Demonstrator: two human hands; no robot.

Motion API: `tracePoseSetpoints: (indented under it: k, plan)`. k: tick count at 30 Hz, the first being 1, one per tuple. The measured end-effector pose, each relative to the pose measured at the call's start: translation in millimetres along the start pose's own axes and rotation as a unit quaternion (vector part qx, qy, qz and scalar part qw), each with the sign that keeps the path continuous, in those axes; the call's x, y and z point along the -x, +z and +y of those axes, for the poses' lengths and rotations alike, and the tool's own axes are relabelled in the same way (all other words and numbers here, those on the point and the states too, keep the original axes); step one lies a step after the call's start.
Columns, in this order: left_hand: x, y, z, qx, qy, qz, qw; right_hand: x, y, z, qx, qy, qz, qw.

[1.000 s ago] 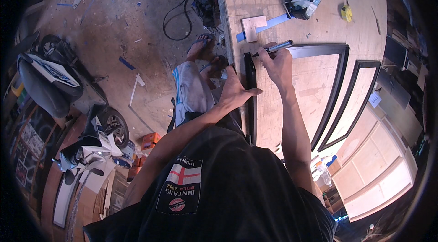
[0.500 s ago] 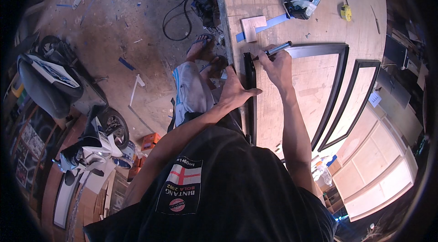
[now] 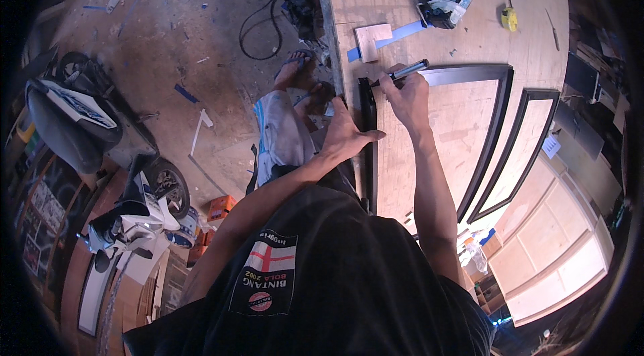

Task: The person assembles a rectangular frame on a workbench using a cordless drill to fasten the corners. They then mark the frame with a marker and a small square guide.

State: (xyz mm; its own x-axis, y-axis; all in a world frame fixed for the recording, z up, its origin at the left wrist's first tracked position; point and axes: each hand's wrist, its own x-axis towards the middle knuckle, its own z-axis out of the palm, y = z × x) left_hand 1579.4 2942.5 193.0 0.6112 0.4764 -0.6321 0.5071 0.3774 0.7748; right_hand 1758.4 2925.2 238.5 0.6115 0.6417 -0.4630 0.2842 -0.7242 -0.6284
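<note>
Along the table's near edge lies a long black bar [image 3: 369, 175], and my left hand [image 3: 343, 136] grips it, the thumb laid across its top and some fingers hidden on the far side. My right hand [image 3: 409, 97] pinches a slim marker pen [image 3: 410, 69] with a silver-blue barrel and a dark end. The pen slants down toward the bar's upper end, but my fingers cover part of it. Whether its tip touches the bar I cannot tell. Right of my right hand is a black frame [image 3: 492, 138] with a silvery top piece.
A smaller black frame [image 3: 520, 155] lies further right. On the wooden table [image 3: 443, 44] are a cordless drill [image 3: 446, 7], a small pale board piece [image 3: 373, 42] on a blue strip, and a yellow tape measure [image 3: 509, 19]. A motorbike [image 3: 144, 208] stands at left on the floor.
Almost nothing differs. My right hand and the pen shift very slightly, while my left hand stays on the bar.
</note>
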Motion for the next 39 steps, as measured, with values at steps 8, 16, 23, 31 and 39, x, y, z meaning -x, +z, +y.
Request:
tracePoseSetpoints:
  k: [8, 16, 23, 31, 39]
  plan:
    - [-0.2, -0.9, -0.6, -0.003, -0.002, -0.005, 1.0, -4.5, 5.8, -9.1, -0.014, -0.002, 0.008, 1.0]
    - [0.0, -1.1, -0.2, -0.002, -0.002, -0.006, 1.0, -6.5, 12.1, 1.7, 0.006, -0.058, 0.029, 0.998]
    - [-0.7, 1.4, -5.4, 0.002, 0.021, 0.0, 1.0, -7.8, 11.2, 2.0, -0.026, -0.03, 0.005, 0.999]
    - [-0.8, -0.5, -3.9, -0.002, -0.002, -0.009, 1.0, -6.3, 9.0, -1.4, -0.02, -0.024, 0.001, 1.0]
    - [-0.9, 1.1, -5.0, -0.002, 0.046, 0.014, 0.999, -2.5, 12.9, -7.6, -0.117, -0.009, 0.012, 0.993]
